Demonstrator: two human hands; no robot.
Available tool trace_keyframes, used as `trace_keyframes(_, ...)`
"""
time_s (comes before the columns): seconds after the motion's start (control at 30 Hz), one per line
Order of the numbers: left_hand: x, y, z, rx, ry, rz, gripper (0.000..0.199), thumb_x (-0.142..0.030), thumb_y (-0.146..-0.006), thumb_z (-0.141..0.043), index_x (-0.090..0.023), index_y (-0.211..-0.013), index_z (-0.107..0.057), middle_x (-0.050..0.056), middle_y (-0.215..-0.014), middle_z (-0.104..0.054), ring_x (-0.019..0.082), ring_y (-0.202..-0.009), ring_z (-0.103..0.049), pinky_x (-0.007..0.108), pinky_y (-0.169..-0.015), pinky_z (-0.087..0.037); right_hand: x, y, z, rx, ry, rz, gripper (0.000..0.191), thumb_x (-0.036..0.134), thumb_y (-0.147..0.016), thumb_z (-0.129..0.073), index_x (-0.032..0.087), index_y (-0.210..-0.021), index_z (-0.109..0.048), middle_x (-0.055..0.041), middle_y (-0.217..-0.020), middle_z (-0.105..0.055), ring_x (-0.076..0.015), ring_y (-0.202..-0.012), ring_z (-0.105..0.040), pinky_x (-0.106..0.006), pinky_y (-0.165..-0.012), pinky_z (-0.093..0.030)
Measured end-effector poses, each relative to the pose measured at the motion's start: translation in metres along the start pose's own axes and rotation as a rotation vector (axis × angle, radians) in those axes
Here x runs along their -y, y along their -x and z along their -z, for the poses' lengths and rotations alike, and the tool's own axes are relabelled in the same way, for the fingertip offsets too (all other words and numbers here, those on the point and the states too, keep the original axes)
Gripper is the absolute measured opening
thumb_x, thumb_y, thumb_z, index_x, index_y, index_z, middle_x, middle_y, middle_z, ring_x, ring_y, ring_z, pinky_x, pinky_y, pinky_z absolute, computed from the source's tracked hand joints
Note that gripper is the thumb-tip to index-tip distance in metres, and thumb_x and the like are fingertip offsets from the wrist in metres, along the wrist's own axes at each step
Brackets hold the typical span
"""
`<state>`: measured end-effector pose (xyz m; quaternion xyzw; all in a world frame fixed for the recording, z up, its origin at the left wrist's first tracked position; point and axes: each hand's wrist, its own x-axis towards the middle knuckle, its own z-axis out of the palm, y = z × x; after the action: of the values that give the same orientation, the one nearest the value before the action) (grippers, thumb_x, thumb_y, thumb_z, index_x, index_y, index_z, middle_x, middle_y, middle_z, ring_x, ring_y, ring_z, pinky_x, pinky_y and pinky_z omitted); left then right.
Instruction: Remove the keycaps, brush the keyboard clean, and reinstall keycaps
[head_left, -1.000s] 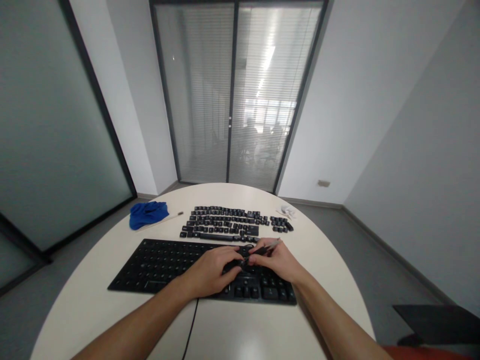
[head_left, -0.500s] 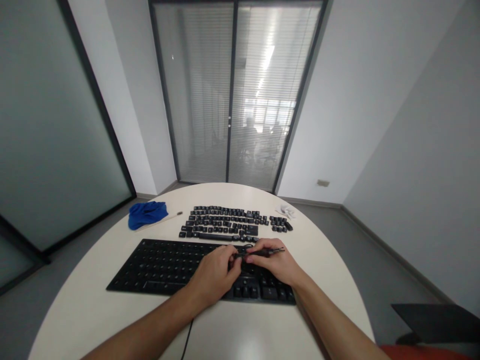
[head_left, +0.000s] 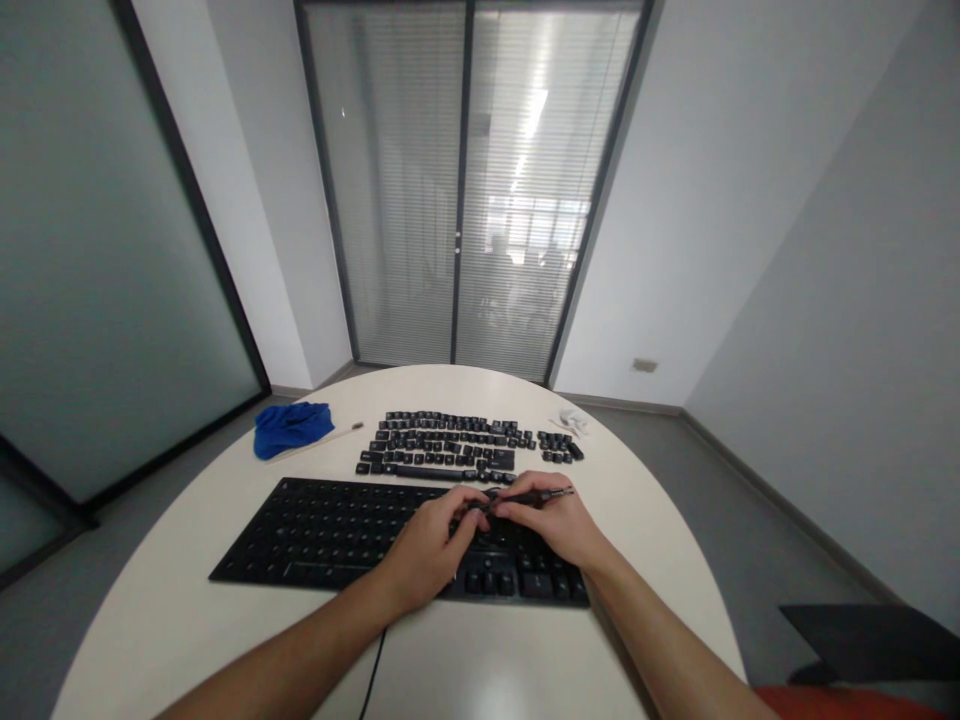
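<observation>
A black keyboard (head_left: 330, 535) lies in front of me, its left and middle parts stripped of keycaps, with keycaps still on at the lower right. Above its right half, my right hand (head_left: 551, 515) grips a thin dark pen-like tool (head_left: 553, 493); one end sticks out past the knuckles to the right. My left hand (head_left: 431, 545) meets it fingertip to fingertip, thumb and fingers pinched round something small and dark that I cannot make out. Behind the keyboard, loose black keycaps (head_left: 442, 447) sit in rows, among them a long space bar (head_left: 429, 473).
On the round white table (head_left: 465, 660) lie a blue cloth (head_left: 291, 430) and a thin brush (head_left: 341, 435) at the left, a crumpled white tissue (head_left: 574, 420) and more keycaps (head_left: 559, 447) at the right. A black cable (head_left: 373, 672) runs toward me. A dark chair part (head_left: 870, 640) stands lower right.
Both hands stay together over the keyboard. The fingers have shifted slightly and the tool's outer end has tipped up a little. The view has moved slightly.
</observation>
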<state>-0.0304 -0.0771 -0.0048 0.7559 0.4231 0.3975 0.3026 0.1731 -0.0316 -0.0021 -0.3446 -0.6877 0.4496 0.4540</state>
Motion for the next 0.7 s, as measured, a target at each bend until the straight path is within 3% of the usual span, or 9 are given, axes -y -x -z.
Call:
trace_keyframes(0.2, 0.006, 0.0, -0.003, -0.063, -0.091, -0.041, 0.023, -0.024, -0.1, -0.046, -0.02, -0.113, -0.064, 0.007, -0.111, -0.072, 0.022, -0.103, -0.067, 0.037, -0.093, -0.051, 0.002, 0.0, -0.001, -0.025, 0.027, -0.029, 0.021, 0.036, -0.068, -0.087, 0.019, -0.076, -0.078, -0.005, -0.079, -0.078, -0.0207, -0.075, -0.072, -0.033, -0.074, -0.058)
trace_keyframes(0.47, 0.007, 0.0, -0.003, -0.05, -0.135, -0.077, 0.021, -0.022, -0.097, -0.051, -0.02, -0.113, -0.064, 0.007, -0.115, -0.07, 0.023, -0.106, -0.065, 0.041, -0.097, -0.051, -0.002, -0.004, 0.0, 0.026, -0.028, -0.085, 0.034, 0.04, -0.071, -0.085, 0.018, -0.095, -0.075, -0.0055, -0.085, -0.078, -0.0206, -0.078, -0.073, -0.034, -0.075, -0.058)
trace_keyframes(0.57, 0.013, -0.001, -0.004, -0.116, -0.13, -0.032, 0.024, -0.021, -0.096, -0.051, -0.02, -0.117, -0.064, 0.008, -0.115, -0.071, 0.024, -0.106, -0.065, 0.042, -0.097, -0.05, -0.002, -0.005, 0.004, 0.029, -0.03, -0.079, 0.037, 0.041, -0.073, -0.084, 0.019, -0.101, -0.074, -0.0053, -0.09, -0.078, -0.0211, -0.084, -0.073, -0.035, -0.079, -0.057)
trace_keyframes(0.7, 0.022, -0.003, -0.003, -0.188, -0.072, 0.068, 0.024, -0.024, -0.094, -0.056, -0.02, -0.117, -0.063, 0.008, -0.11, -0.073, 0.024, -0.099, -0.068, 0.041, -0.093, -0.052, -0.003, -0.007, 0.011, -0.006, 0.011, -0.102, 0.03, 0.042, -0.072, -0.083, 0.019, -0.088, -0.074, -0.0044, -0.086, -0.077, -0.0212, -0.081, -0.073, -0.036, -0.079, -0.057)
